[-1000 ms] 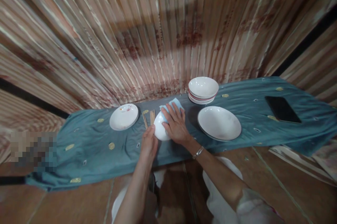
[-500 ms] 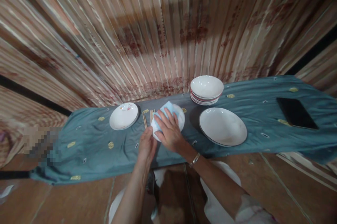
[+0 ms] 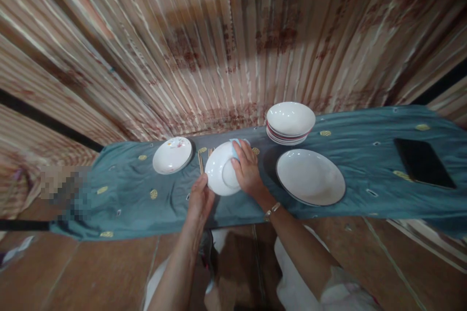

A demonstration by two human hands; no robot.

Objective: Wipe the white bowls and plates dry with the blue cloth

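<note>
My left hand [image 3: 200, 197] grips the left edge of a white plate [image 3: 216, 170], whose underside with its round foot ring faces me. The plate is held above the cloth-covered table. On the plate's far right edge, my right hand [image 3: 248, 167] is closed on a light blue cloth [image 3: 238, 143] and presses it there; most of the cloth is hidden under the fingers. Just left of the plate, several wooden chopsticks [image 3: 200, 162] lie partly covered by it.
Left of the chopsticks sits a small stack of flower-patterned plates [image 3: 171, 156]. Stacked white bowls [image 3: 291, 118] stand at the back right, behind a large oval plate [image 3: 310, 177]. A black tablet-like object [image 3: 423, 162] lies on the blue tablecloth [image 3: 146, 218]. A striped curtain [image 3: 219, 48] hangs behind.
The plate has been tilted so its underside shows more fully. My right hand and the cloth have slid from its middle to its far right edge. The view has shifted slightly.
</note>
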